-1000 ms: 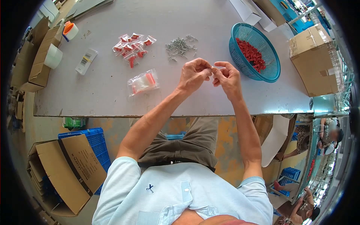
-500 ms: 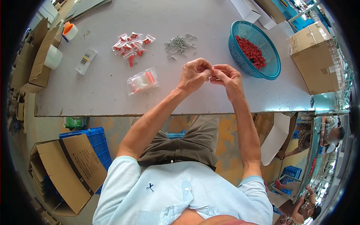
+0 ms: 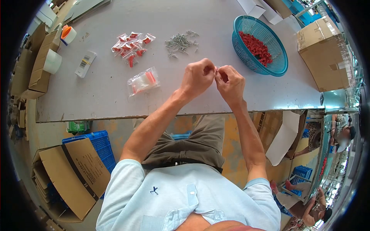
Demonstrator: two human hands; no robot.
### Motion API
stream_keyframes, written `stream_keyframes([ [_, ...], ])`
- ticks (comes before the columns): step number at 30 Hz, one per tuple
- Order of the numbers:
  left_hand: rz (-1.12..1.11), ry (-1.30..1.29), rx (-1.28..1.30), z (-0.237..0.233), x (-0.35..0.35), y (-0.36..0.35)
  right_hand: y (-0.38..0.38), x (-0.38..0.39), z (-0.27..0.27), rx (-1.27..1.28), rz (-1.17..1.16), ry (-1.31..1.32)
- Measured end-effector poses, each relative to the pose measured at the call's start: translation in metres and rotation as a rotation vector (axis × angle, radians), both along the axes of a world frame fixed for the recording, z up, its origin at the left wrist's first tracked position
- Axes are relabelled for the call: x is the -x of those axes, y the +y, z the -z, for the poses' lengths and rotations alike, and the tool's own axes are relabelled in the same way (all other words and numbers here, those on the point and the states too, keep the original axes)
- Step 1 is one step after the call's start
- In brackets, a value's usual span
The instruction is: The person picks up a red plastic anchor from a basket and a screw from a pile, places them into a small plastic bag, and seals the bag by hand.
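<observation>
From my remote seat, both hands meet above the near middle of the worktop point(image 3: 96, 96). The left hand point(image 3: 198, 77) and the right hand point(image 3: 230, 81) each have their grip pinched together on a small piece point(image 3: 216, 69) held between the fingertips, lifted clear of the surface.

I judge this to be fine finger work on one little item, perhaps a bag being filled or sealed. The pile of screws point(image 3: 179, 41) lies just beyond the hands, the filled packets point(image 3: 129, 44) are farther left, and the basket point(image 3: 283, 67) of red plugs point(image 3: 256, 48) is to the right. Any further handling calls for a steady pinch from both sides, since the item is tiny and could slip.

The fingers cover nearly all of the piece, so I cannot tell whether it is a bag, a plug or a screw. The loose clear bags point(image 3: 143, 80) are hard to count.
</observation>
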State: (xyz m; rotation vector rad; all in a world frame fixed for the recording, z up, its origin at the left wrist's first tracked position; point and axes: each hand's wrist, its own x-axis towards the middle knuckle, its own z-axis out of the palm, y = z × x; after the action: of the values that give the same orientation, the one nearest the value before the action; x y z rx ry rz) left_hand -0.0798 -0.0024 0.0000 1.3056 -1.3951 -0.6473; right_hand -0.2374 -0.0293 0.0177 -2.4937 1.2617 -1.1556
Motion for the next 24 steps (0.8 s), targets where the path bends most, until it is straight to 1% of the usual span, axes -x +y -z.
stream_keyframes([
  [1, -0.002, -0.003, 0.001, 0.000, -0.003, -0.002, 0.004, -0.002, -0.003, -0.142, -0.044, -0.136],
  [2, 0.029, 0.118, -0.055, 0.001, -0.006, -0.005, 0.006, -0.003, -0.005, -0.287, -0.089, -0.269],
  [3, 0.060, 0.241, -0.112, 0.003, -0.008, -0.007, 0.006, -0.002, -0.006, -0.290, -0.090, -0.269],
  [4, 0.057, 0.242, -0.112, 0.004, -0.008, -0.009, 0.004, 0.000, -0.009, -0.455, -0.074, -0.336],
  [5, 0.096, 0.297, -0.113, 0.006, -0.008, -0.010, 0.003, 0.002, -0.010, -0.621, -0.055, -0.402],
  [6, 0.137, 0.350, -0.115, 0.007, -0.007, -0.011, 0.003, 0.003, -0.012, -0.623, -0.054, -0.402],
  [8, 0.133, 0.324, -0.109, 0.008, -0.007, -0.011, 0.003, 0.006, -0.013, -0.598, -0.074, -0.323],
  [9, 0.127, 0.298, -0.103, 0.005, -0.007, -0.010, 0.003, 0.008, -0.013, -0.598, -0.074, -0.323],
  [10, 0.125, 0.298, -0.103, 0.003, -0.007, -0.007, 0.003, 0.009, -0.012, -0.501, -0.117, -0.271],
  [11, 0.073, 0.132, -0.060, 0.001, -0.006, -0.003, 0.003, 0.009, -0.010, -0.405, -0.159, -0.220],
  [12, 0.022, -0.035, -0.016, -0.002, -0.005, 0.001, 0.004, 0.009, -0.008, -0.406, -0.160, -0.222],
  [13, 0.022, -0.036, -0.018, -0.002, -0.004, 0.002, 0.005, 0.009, -0.007, -0.319, -0.151, -0.155],
  [14, 0.006, -0.103, -0.021, -0.002, -0.002, 0.003, 0.006, 0.009, -0.005, -0.231, -0.142, -0.088],
  [15, -0.010, -0.169, -0.025, -0.002, 0.000, 0.003, 0.007, 0.008, -0.003, -0.232, -0.142, -0.087],
  [16, -0.012, -0.168, -0.026, -0.001, -0.001, 0.003, 0.007, 0.007, -0.001, -0.284, -0.134, -0.144],
  [17, -0.025, -0.086, -0.036, -0.001, -0.001, 0.002, 0.008, 0.006, 0.001, -0.337, -0.123, -0.203],
  [18, -0.038, -0.005, -0.044, 0.000, -0.002, 0.001, 0.008, 0.006, 0.001, -0.338, -0.123, -0.203],
  [20, -0.022, -0.015, -0.047, 0.001, -0.004, 0.000, 0.008, 0.005, 0.000, -0.368, -0.076, -0.218],
  [22, -0.007, -0.026, -0.050, 0.001, -0.004, 0.000, 0.008, 0.005, -0.002, -0.347, -0.066, -0.197],
  [24, -0.080, -0.290, 0.289, 0.000, -0.002, 0.004, 0.008, 0.004, -0.005, -0.328, -0.058, -0.177],
])
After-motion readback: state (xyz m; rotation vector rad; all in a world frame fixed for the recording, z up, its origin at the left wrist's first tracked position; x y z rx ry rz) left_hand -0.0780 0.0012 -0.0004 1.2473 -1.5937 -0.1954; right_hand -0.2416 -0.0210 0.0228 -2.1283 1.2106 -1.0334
